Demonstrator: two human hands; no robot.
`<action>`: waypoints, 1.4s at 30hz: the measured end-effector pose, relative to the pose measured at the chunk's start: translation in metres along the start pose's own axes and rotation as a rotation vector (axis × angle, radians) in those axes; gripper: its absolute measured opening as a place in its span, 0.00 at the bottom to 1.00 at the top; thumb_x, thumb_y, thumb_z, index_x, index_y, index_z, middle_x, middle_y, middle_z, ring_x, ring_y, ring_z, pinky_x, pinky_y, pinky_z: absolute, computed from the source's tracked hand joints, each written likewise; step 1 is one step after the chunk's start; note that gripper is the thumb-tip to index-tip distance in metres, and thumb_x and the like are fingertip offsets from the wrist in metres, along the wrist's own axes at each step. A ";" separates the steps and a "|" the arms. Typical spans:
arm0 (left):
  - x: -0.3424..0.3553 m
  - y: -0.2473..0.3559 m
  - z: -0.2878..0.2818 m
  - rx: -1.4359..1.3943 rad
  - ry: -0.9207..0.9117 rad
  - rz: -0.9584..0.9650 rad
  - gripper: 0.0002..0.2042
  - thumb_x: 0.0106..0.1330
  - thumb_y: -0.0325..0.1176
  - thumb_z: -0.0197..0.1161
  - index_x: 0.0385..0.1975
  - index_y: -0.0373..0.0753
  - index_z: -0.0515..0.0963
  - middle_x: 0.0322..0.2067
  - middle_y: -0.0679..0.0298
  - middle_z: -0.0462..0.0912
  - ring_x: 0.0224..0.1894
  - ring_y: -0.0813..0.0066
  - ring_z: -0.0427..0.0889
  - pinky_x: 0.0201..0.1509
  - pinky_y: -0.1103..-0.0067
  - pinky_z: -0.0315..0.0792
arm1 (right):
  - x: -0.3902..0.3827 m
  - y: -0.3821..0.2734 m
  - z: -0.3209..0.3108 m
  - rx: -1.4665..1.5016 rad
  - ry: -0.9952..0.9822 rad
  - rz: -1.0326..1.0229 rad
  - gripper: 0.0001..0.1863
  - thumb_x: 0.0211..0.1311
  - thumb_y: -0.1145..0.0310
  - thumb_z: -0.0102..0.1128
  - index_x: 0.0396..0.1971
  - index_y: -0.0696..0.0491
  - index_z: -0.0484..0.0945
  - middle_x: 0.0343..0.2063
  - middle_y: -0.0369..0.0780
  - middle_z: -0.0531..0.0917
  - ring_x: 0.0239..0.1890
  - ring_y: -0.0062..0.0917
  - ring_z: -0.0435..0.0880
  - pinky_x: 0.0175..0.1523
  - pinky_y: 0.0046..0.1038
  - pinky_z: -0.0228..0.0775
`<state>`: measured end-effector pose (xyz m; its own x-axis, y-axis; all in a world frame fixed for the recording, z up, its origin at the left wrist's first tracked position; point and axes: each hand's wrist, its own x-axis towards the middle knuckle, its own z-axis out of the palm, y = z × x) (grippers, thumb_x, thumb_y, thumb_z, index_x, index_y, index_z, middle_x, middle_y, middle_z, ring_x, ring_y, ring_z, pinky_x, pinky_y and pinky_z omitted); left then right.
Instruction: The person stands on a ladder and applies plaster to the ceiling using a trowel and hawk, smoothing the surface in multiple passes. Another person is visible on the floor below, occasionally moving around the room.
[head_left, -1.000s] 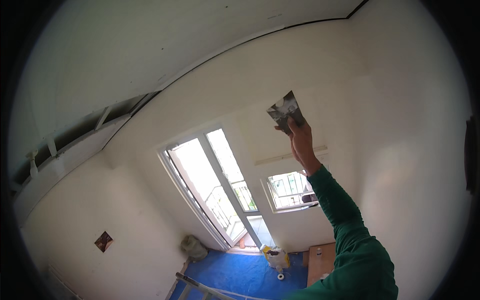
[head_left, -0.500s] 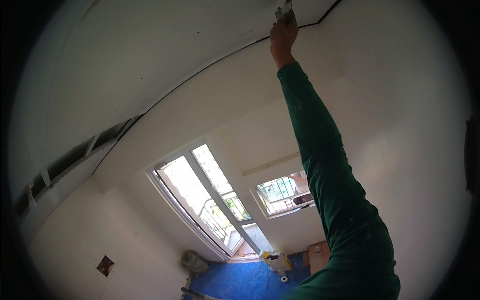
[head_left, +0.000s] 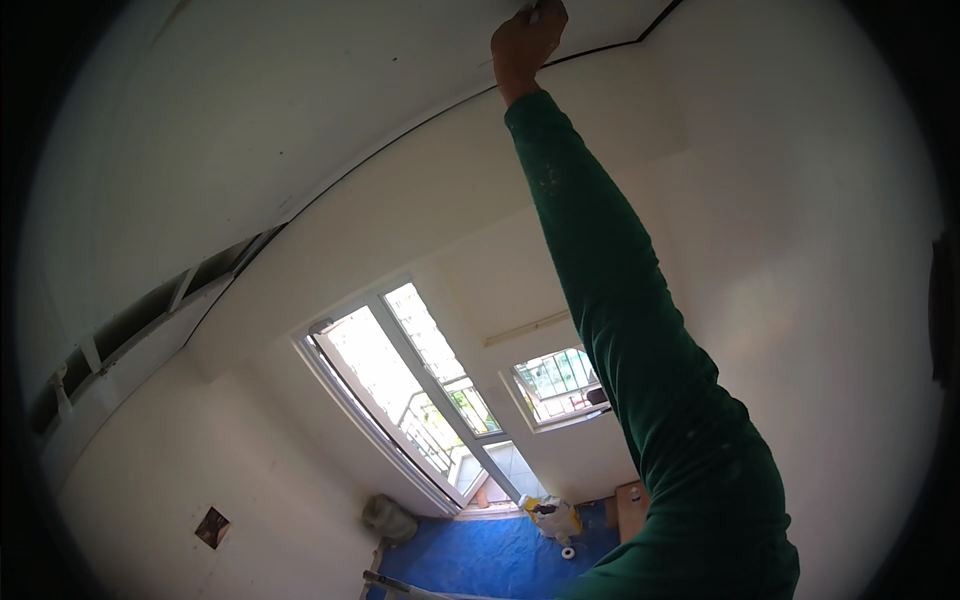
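The green-sleeved right hand (head_left: 528, 48), clasping a mostly hidden flat metal scraper (head_left: 535, 14), has shifted left under smooth white ceiling (head_left: 250, 110); left hand unseen.

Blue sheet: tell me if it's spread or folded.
Spread: the blue sheet lies broad and flat, though its near edge is out of view.

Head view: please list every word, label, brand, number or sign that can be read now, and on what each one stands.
No text can be read.
Ceiling: small dark marks, too small to tell if any is writing.
Bag: any print is too small and blurred to read.
Tool in the right hand: mostly hidden, no text visible.
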<state>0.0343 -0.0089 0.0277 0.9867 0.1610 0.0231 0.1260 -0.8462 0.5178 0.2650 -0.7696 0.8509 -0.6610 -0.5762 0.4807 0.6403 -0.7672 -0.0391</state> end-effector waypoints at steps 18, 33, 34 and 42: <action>0.006 -0.021 0.014 0.082 -0.029 -0.023 0.18 0.70 0.30 0.48 0.53 0.44 0.83 0.48 0.50 0.82 0.52 0.48 0.81 0.57 0.59 0.75 | -0.008 0.020 0.004 -0.026 0.036 -0.237 0.25 0.77 0.76 0.44 0.70 0.64 0.64 0.67 0.57 0.69 0.68 0.52 0.70 0.71 0.44 0.64; 0.014 -0.036 0.025 -0.140 -0.009 -0.061 0.17 0.69 0.28 0.51 0.53 0.40 0.82 0.52 0.50 0.82 0.52 0.48 0.80 0.58 0.62 0.77 | 0.024 0.000 -0.041 0.099 -0.358 0.433 0.25 0.77 0.71 0.46 0.69 0.67 0.64 0.61 0.56 0.76 0.53 0.42 0.81 0.57 0.38 0.77; 0.015 -0.037 0.026 0.073 -0.014 0.039 0.17 0.70 0.29 0.51 0.53 0.41 0.82 0.50 0.50 0.83 0.51 0.48 0.80 0.58 0.62 0.77 | 0.011 -0.001 -0.033 -0.004 -0.145 0.010 0.25 0.78 0.71 0.45 0.68 0.68 0.65 0.58 0.59 0.78 0.54 0.48 0.81 0.62 0.41 0.73; 0.029 -0.053 0.038 0.237 -0.076 0.046 0.17 0.73 0.37 0.50 0.56 0.47 0.82 0.52 0.52 0.82 0.53 0.47 0.80 0.57 0.59 0.76 | -0.095 0.021 -0.020 0.258 -0.348 0.240 0.21 0.76 0.71 0.44 0.64 0.61 0.71 0.51 0.51 0.83 0.45 0.37 0.85 0.50 0.36 0.80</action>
<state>0.0605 0.0214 -0.0318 0.9957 0.0884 -0.0271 0.0924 -0.9486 0.3026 0.3333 -0.7365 0.7869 -0.3417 -0.5659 0.7503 0.8632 -0.5047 0.0124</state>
